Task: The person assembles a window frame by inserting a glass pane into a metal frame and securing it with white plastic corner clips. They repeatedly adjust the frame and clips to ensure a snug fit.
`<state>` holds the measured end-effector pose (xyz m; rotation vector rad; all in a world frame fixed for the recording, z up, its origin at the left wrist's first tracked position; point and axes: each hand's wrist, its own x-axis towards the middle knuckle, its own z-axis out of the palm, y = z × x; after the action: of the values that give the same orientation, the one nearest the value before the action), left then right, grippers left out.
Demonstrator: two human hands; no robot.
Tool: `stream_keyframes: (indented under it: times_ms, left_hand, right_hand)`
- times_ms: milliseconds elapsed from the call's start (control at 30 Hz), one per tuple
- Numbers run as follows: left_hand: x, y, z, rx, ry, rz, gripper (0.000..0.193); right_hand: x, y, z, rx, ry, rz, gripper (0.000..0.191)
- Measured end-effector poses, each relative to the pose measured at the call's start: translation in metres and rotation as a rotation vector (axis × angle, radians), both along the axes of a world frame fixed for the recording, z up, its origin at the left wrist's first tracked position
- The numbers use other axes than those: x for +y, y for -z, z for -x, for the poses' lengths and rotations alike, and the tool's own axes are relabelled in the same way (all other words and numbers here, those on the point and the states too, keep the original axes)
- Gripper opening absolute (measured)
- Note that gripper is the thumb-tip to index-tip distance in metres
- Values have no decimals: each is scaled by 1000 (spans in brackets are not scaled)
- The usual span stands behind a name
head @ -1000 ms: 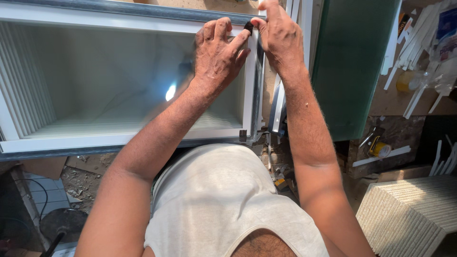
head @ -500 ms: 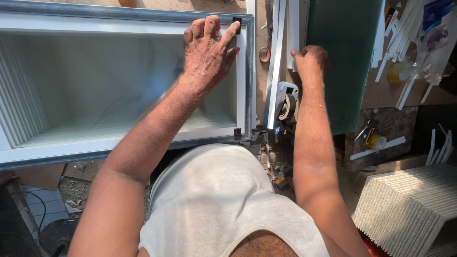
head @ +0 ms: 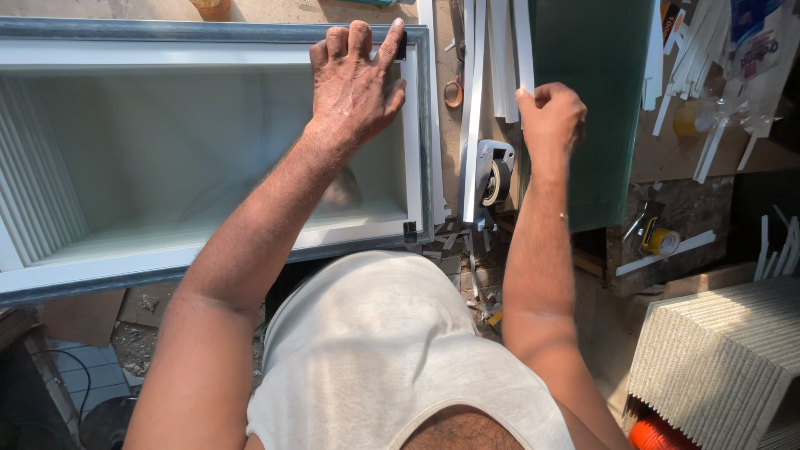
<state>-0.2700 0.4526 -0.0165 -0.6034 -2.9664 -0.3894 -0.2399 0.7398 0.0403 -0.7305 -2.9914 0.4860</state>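
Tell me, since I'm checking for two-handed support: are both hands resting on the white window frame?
No: only the left hand lies on the white window frame; the right hand grips a white strip beside it.

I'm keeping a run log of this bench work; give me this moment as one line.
left hand: flat on window frame corner | right hand: gripping white strip | nearby: tape dispenser, green glass sheet
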Motion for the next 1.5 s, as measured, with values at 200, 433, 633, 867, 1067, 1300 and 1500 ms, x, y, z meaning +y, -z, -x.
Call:
stream_keyframes:
  times_ms: [200,433,633,867,1067,1300,1500]
  left_hand:
    - [10,-22,-22,37,22,-250,60]
    - [57,-68,-122,-824,122,-1354,32]
    - [29,-73,-138,-906,-109,-1464,45]
    - [-29,-72,-164,-816,-223,-1481,38]
    - [-77,-71,-201,-753,-458,-1438,30]
    - [-141,-97,-229,-620,-675,-1331,31]
    - [-202,-116,-230,-448,-735,-1183,38]
  right_hand:
    - [-21,-31,-80,298,115,976,15]
    - [-53,-15,-198,200,-85,1119,23]
    - [-3,31,-226,433,66,504,26]
    - [23,78,-246,111,373,921,26]
    - [22,75,-257,212,460,1281,21]
    - [-13,73,-289,433,406,1218,16]
    - [-36,91,-289,502,173,671,17]
